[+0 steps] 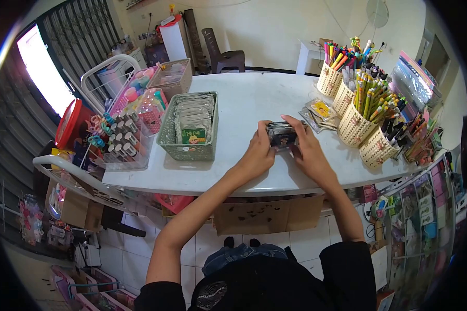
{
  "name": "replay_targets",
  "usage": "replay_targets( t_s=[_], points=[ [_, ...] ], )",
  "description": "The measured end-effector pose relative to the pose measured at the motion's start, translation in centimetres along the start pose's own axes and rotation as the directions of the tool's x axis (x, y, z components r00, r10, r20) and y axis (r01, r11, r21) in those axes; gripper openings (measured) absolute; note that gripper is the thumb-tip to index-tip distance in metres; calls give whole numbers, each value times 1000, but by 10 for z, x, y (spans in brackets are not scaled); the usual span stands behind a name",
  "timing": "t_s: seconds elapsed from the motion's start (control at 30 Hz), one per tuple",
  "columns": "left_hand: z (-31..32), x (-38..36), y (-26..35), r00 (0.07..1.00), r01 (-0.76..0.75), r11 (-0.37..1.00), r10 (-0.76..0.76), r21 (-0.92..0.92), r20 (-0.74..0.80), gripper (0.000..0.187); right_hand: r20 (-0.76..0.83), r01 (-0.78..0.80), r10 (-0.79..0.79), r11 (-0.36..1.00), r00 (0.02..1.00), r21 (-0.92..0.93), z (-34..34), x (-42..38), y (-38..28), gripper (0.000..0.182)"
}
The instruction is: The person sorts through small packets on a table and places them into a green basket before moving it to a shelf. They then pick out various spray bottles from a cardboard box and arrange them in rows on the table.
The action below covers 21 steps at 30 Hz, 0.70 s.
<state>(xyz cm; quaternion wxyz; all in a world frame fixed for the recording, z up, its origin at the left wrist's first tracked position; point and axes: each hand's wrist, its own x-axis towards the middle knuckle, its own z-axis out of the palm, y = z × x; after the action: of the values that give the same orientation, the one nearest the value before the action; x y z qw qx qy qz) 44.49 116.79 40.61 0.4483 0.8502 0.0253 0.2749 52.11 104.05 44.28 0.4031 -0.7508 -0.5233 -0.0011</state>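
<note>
our two hands close around a stack of small dark packets
we hold the dark, clear-wrapped packets (282, 139) between our left hand (307, 150) and right hand (259, 151), fingers curled along both sides, near the front edge of the white tabletop (244, 114). to the left sits a green woven plastic basket (188, 152) filled with upright clear-wrapped packets (194, 111); to the right, a few loose clear packets (320, 110) lie beside cream woven plastic cups (354, 127) full of pens and pencils.

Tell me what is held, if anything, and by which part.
The left hand and right hand hold a packet stack at its opposite sides.
</note>
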Motion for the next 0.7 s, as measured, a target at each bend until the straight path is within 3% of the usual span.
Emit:
replay_targets(
  t_s=[0.07, 0.1, 0.13, 0.23, 0.3, 0.33, 0.4, 0.47, 0.53, 0.57, 0.63, 0.7],
  points=[
    [-9, -6, 10, 1000, -12, 1000, 13, -25, 15, 44, 47, 67, -66, 998, 997, -21, -10, 7, -8, 62],
    [-17, -10, 23, 996, -64, 996, 68, 65, -51, 44, 92, 129, -125, 991, 988, -43, -13, 13, -14, 60],
    [-26, -14, 36, 986, -106, 982, 125, 159, -109, 45, 27, 265, -267, 963, 963, 40, -13, 20, -21, 61],
    [-72, -13, 67, 973, -97, 960, 147, 263, -177, 47, -57, 408, -405, 889, 913, 209, -8, 46, -53, 61],
    [-108, -9, 72, 960, -143, 953, 200, 269, -197, 49, -137, 471, -451, 856, 882, 216, 4, 63, -74, 59],
    [-126, -8, 74, 965, -101, 924, 181, 370, -189, 52, -73, 383, -377, 897, 923, 219, 10, 71, -83, 55],
    [-155, -8, 73, 970, -59, 879, 163, 472, -181, 55, -85, 399, -391, 908, 916, 128, 36, 86, -85, 50],
    [-177, -9, 65, 975, 222, 936, -209, 272, -77, 59, -94, 430, -426, 902, 900, 35, 53, 97, -88, 48],
    [-187, -11, 49, 982, 189, 943, -180, 274, -58, 63, 72, 356, -353, 934, 933, -31, 61, 104, -94, 47],
    [-192, -12, 42, 987, 159, 950, -155, 270, -36, 67, 69, 356, -354, 934, 933, -28, 63, 109, -95, 47],
    [-201, -11, 43, 990, 142, 943, -137, 301, -36, 67, 219, 253, -283, 955, 934, 158, 66, 119, -97, 48],
    [-209, -9, 47, 974, 146, 892, -205, 427, 95, 65, 241, 247, -276, 959, 931, 141, 68, 124, -97, 48]
  ],
)
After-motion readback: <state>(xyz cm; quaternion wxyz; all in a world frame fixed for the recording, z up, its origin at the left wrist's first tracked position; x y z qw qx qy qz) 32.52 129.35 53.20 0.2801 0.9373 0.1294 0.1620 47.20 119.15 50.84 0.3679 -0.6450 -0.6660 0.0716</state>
